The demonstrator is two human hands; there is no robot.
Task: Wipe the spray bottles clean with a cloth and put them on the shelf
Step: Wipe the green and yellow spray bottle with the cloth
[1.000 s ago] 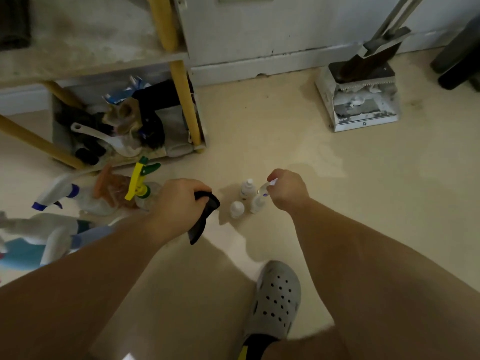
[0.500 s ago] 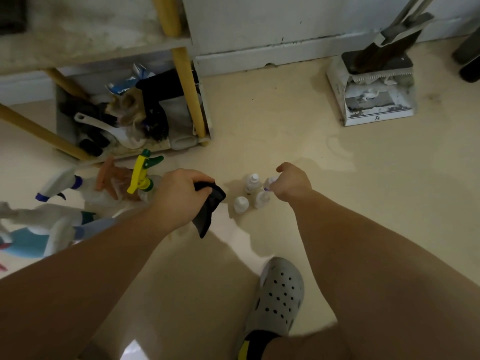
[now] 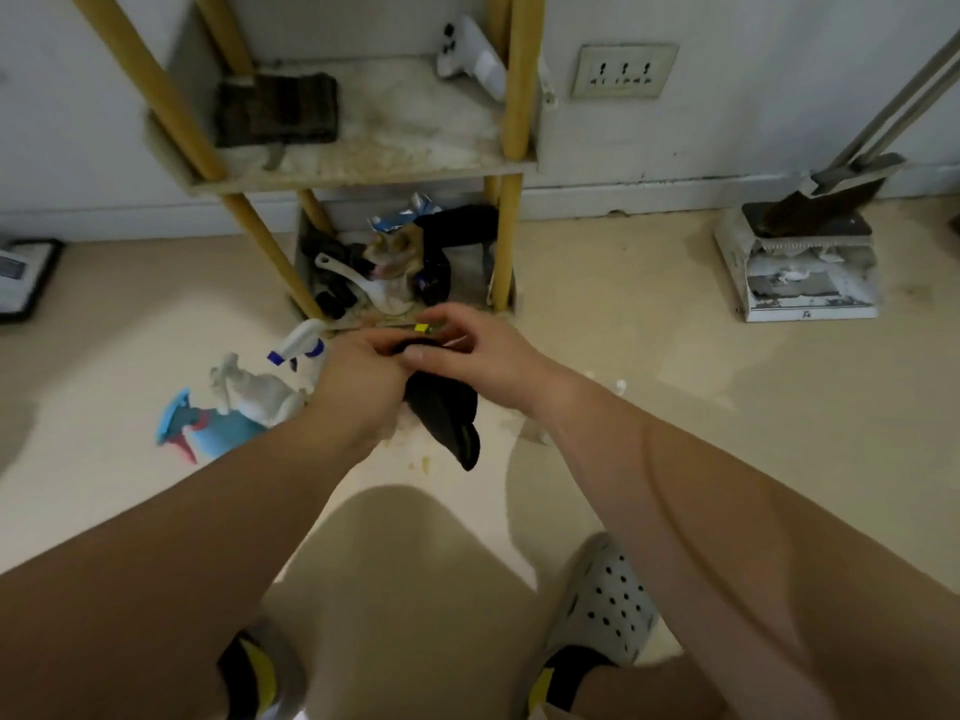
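Down before the shelf [image 3: 363, 168], left hand [image 3: 358, 381] grips the cloth [image 3: 444, 413], right hand [image 3: 478, 356] curls round a yellow-topped bottle [image 3: 422, 328], shelf straight ahead.

Floor [image 3: 649, 356] bears spray bottles [image 3: 254, 394], dustpan [image 3: 810, 301].

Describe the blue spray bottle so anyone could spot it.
Find the yellow-legged shelf; spray bottles lie on the floor front-left of its base. The blue spray bottle is leftmost, the only one with a light-blue body and red trigger; neighbours are white.
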